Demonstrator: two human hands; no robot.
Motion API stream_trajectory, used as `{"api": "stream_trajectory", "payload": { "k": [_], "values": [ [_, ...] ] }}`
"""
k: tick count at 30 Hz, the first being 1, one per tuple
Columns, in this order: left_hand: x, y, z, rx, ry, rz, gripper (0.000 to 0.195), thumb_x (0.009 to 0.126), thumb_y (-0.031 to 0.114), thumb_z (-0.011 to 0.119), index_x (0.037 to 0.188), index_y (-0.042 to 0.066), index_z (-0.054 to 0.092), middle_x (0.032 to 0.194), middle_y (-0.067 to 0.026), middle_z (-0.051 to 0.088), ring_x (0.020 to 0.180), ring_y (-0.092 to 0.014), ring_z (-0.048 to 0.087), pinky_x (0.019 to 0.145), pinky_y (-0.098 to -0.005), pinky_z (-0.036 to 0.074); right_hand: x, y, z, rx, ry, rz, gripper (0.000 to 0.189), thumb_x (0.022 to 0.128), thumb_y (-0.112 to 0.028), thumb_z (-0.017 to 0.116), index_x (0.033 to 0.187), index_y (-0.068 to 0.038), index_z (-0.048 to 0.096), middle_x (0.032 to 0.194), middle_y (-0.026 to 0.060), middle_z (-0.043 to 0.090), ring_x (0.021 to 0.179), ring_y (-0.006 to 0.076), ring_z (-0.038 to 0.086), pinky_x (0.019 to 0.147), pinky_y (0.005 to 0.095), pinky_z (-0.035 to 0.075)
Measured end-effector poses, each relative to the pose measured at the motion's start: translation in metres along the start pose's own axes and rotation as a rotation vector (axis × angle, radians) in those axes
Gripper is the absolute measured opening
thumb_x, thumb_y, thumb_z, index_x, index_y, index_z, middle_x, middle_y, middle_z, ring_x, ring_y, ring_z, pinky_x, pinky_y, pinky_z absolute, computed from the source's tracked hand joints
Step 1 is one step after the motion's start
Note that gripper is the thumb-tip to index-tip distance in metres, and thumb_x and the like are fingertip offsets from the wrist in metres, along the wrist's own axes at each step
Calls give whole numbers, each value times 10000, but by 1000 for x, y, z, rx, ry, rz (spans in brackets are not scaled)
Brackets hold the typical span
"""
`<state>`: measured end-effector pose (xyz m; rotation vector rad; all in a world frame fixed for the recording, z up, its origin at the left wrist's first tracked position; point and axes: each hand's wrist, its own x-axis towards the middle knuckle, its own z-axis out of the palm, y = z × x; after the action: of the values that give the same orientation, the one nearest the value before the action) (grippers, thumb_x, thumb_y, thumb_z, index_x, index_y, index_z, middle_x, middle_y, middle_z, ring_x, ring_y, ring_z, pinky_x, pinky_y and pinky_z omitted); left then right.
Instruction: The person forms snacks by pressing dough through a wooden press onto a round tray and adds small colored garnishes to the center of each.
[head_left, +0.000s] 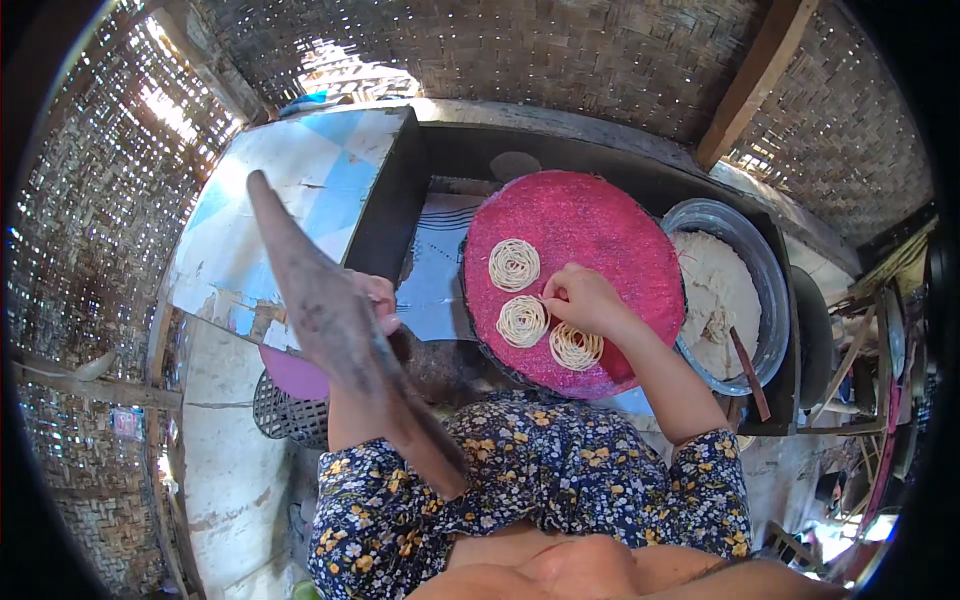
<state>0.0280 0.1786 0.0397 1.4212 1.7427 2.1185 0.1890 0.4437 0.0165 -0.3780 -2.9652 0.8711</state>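
A long wooden tool (322, 307), wide in the middle and narrowing to both ends, slants across the view close to the camera. My left hand (377, 300) is behind its middle, with curled fingers showing at the right edge; most of the grip is hidden. My right hand (585, 298) is over a round pink mesh-covered tray (600, 217), fingertips at the edge of a coiled nest of pale noodle-like strands (523, 321). A second nest (514, 265) lies farther back, and a third (576, 346) lies nearer me, below the right hand.
Right of the tray, a basin (772, 300) holds pale dough or flour, with a stick (750, 375) leaning in it. A table-like surface with a blue-and-white cover (300, 180) stands at left, above a black plastic basket (281, 409). Woven walls (562, 67) enclose the space.
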Motion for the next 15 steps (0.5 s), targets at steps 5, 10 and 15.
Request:
{"api": "stream_trajectory", "payload": {
  "k": [5,10,15],
  "values": [
    [1,36,-11,-320,38,130,290,644,25,700,877,18,527,559,-10,479,472,-144,473,448,-258,326,4,-9,-1,-57,5,40,145,718,-195,555,749,-70,620,818,128,565,819,289,564,728,395,455],
    [-1,30,-18,-270,80,149,288,648,24,694,885,19,530,544,-5,466,466,-141,468,446,-258,331,10,-5,4,-109,-3,38,146,707,-187,555,736,-60,621,830,133,573,822,293,566,728,395,456],
    [-2,29,-21,-257,72,136,289,638,20,702,873,21,533,542,-7,461,456,-135,450,438,-256,330,11,-12,-6,132,-129,71,166,714,-192,540,760,-62,633,847,141,576,826,300,564,746,399,450]
  ]
}}
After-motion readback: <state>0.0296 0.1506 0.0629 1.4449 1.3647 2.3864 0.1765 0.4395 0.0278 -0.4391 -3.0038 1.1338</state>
